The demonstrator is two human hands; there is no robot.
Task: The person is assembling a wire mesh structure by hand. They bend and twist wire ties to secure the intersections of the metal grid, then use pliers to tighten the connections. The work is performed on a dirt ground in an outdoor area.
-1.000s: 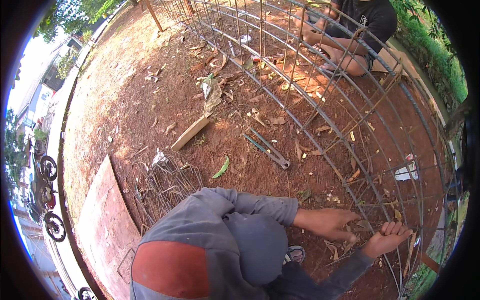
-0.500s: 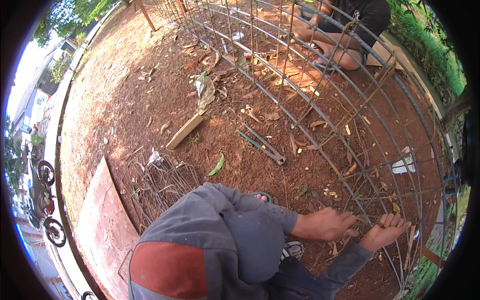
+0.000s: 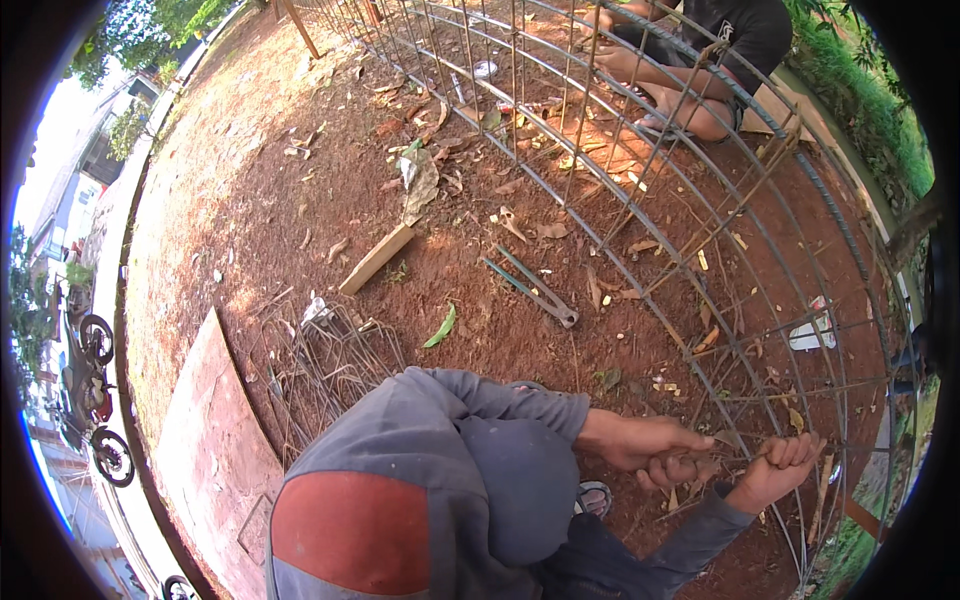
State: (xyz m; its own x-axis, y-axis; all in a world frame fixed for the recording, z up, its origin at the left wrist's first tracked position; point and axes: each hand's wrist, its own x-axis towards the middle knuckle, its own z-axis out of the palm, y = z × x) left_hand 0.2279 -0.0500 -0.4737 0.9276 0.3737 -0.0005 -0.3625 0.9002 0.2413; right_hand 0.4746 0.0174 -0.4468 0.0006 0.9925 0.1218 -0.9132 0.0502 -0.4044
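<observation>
My left hand (image 3: 655, 445) is beside the lower part of a rebar cage (image 3: 655, 320), its fingers curled and its thumb stretched toward the bars. What it grips, if anything, is too small to make out. Close to its right, my right hand (image 3: 775, 470) is closed in a fist against the bars. Its fingers hide whatever they hold. The cage's long steel bars are crossed by thinner rods. Green-handled pincers (image 3: 535, 288) lie on the soil in front of me, apart from both hands.
A person (image 3: 690, 80) crouches behind the cage at the far right. A wooden block (image 3: 376, 258), a heap of bent wire rods (image 3: 335, 355) and a flat reddish board (image 3: 215, 430) lie on the left. A motorcycle (image 3: 90, 400) stands at the left rim.
My left hand has turned from a back-up fist so its curled fingers and thumb show. The right fist stays at nearly the same place on the bars.
</observation>
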